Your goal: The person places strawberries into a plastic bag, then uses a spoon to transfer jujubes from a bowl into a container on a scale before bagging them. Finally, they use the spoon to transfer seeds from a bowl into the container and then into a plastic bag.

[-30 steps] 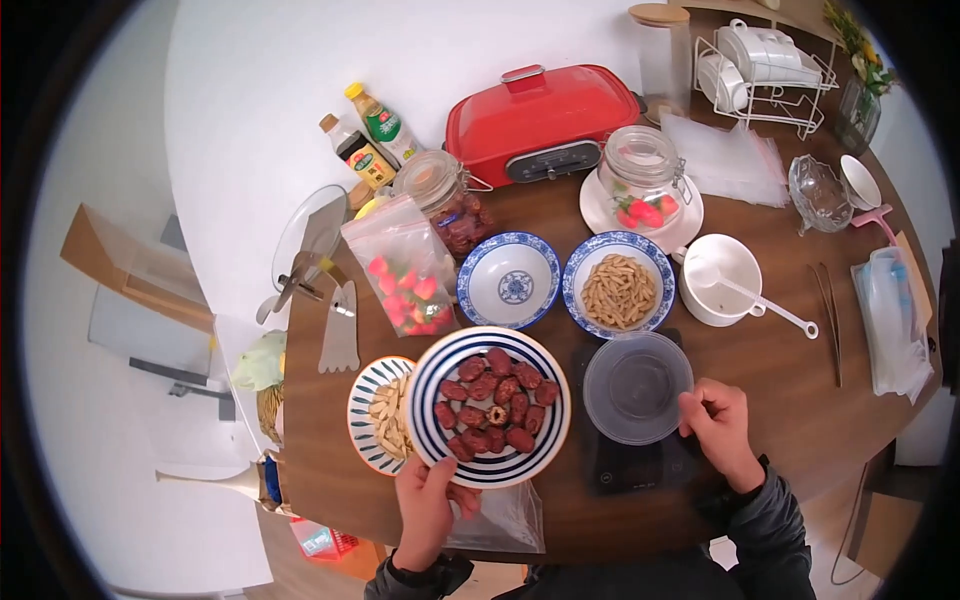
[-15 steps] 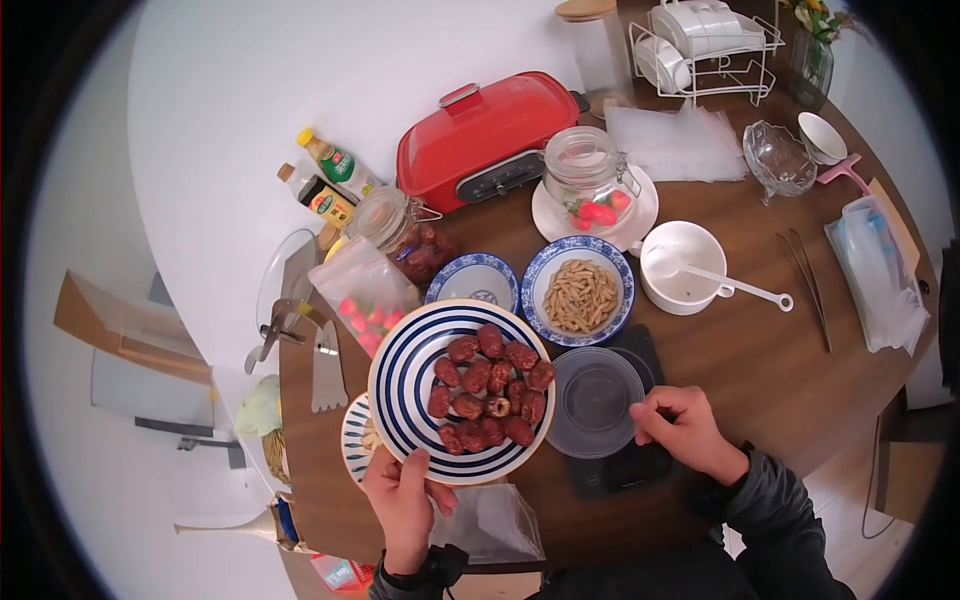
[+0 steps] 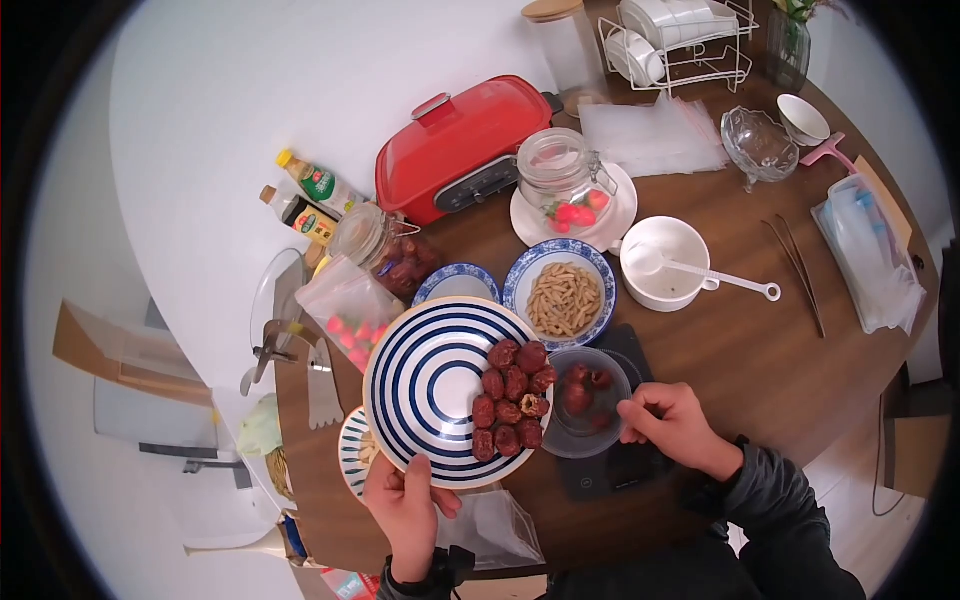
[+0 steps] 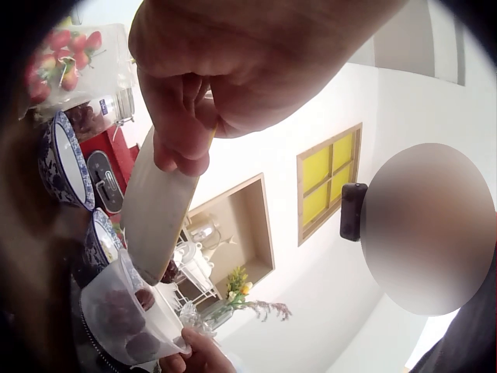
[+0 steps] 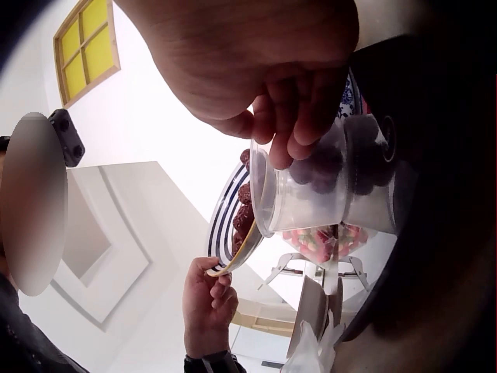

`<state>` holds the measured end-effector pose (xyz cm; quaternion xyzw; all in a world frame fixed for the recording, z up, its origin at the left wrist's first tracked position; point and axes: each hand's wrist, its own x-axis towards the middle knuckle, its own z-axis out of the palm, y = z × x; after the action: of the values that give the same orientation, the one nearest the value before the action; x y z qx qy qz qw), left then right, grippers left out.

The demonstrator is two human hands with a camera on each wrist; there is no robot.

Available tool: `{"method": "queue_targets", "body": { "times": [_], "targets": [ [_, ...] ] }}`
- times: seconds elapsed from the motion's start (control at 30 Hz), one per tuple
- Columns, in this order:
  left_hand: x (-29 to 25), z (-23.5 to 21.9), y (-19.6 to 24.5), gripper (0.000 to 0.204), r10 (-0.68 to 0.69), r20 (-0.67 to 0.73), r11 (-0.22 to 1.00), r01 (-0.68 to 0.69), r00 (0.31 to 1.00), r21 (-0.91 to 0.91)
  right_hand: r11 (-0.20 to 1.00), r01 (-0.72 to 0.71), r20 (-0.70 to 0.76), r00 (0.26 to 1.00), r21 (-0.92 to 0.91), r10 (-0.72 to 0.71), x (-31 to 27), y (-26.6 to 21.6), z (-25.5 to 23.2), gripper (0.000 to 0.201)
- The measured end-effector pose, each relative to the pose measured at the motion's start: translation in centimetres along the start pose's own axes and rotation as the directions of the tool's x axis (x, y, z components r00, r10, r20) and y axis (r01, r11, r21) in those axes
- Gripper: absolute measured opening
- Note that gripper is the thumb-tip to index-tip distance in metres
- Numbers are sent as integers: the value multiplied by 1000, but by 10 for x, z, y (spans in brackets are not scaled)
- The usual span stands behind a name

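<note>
My left hand grips the near rim of a white plate with blue rings, thumb on top and fingers below. The plate tilts to the right, and several red dates are gathered at its right side. That side overhangs a clear plastic tub, which has several dates inside. My right hand pinches the tub's right rim; the right wrist view shows the fingers at this rim. Beneath the tub is a black kitchen scale.
Behind the tub are a bowl of pale finger-shaped pieces, a white cup with a spoon, and a glass jar of strawberries. A clear bag lies near the front edge. A striped plate sits partly under the held plate.
The plate has tilted further right, and its dates have slid to that side. Several have dropped into the tub, which was empty before. My right hand stays at the tub's rim.
</note>
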<state>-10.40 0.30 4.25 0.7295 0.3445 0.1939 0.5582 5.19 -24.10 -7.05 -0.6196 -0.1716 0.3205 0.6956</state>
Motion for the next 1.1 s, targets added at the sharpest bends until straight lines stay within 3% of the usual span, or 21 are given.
{"method": "queue_targets", "body": {
  "times": [0.27,0.43,0.67,0.97,1.03,1.1],
  "targets": [
    [-3,11,6,12,31,-26,998,-30,999,47,1000,-4,-3,1000,8,4,1,1,1,28],
    [-4,16,6,12,162,-40,976,-154,986,156,1000,26,2,1000,17,-26,1,3,0,28],
    [-5,22,7,11,230,-43,954,-217,972,206,999,36,12,999,-4,-35,2,5,-1,28],
    [-9,19,-4,15,428,-24,824,-379,903,421,1000,25,14,1000,8,-25,1,2,0,27],
    [-8,18,-7,14,555,59,680,-494,830,542,1000,23,20,1000,-4,-23,1,2,-1,27],
    [-8,20,-5,15,559,52,680,-494,827,542,1000,23,22,1000,-16,-22,2,2,-1,27]
  ]
}}
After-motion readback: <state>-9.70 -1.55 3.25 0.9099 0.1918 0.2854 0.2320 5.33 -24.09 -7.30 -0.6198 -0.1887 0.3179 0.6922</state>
